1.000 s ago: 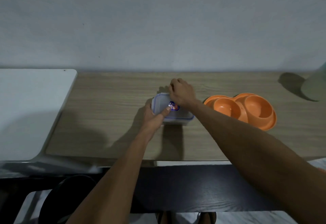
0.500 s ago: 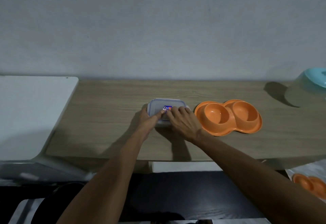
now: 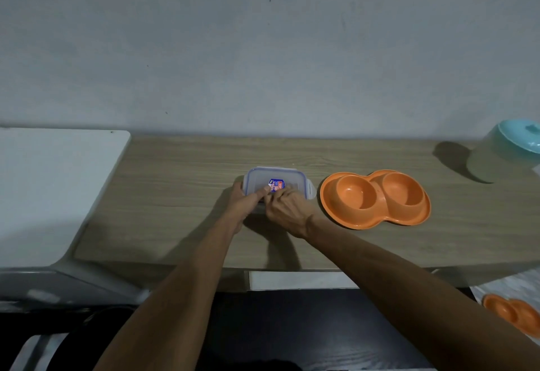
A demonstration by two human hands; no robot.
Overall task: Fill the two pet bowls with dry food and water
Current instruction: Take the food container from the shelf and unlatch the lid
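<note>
A clear lidded food container (image 3: pixel 274 179) with a blue-rimmed lid and a small sticker sits mid-counter. My left hand (image 3: pixel 245 198) grips its left near corner, thumb on the lid. My right hand (image 3: pixel 287 209) covers the near edge, fingers curled at the front clip. The right-side clip sticks out, flipped open. An orange double pet bowl (image 3: pixel 375 198) lies just right of the container, both wells empty. A jug with a teal lid (image 3: pixel 520 144) stands at the far right, partly cut off.
The wooden counter (image 3: pixel 181 195) runs along a grey wall. A white appliance top (image 3: pixel 52 189) adjoins it on the left. Below right, a second orange double bowl (image 3: pixel 514 312) sits on a lower surface. A dark surface lies under my arms.
My right hand moved from the container's far edge to its near edge. The left hand kept its hold on the left side. The view shifted, bringing the teal-lidded jug into sight.
</note>
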